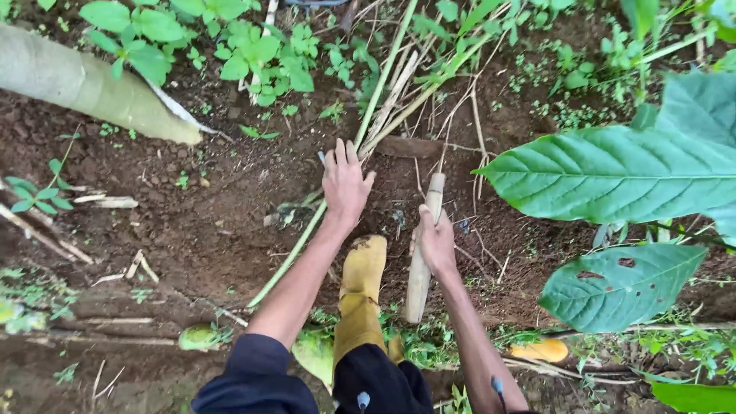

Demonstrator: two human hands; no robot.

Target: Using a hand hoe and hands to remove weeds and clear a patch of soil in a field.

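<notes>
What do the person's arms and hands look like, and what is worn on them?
Both hands, the left hand and the right hand, are bare, with no gloves, rings or watch visible. The forearms are bare too. A dark blue sleeve covers the left upper arm.

Wore dark navy sleeves point(253, 379) pushed up above elbows | forearms bare | dark trousers point(379, 379) tucked into mud-smeared yellow rubber boots point(362, 295) | second boot point(540, 350) partly hidden | no gloves.
</notes>
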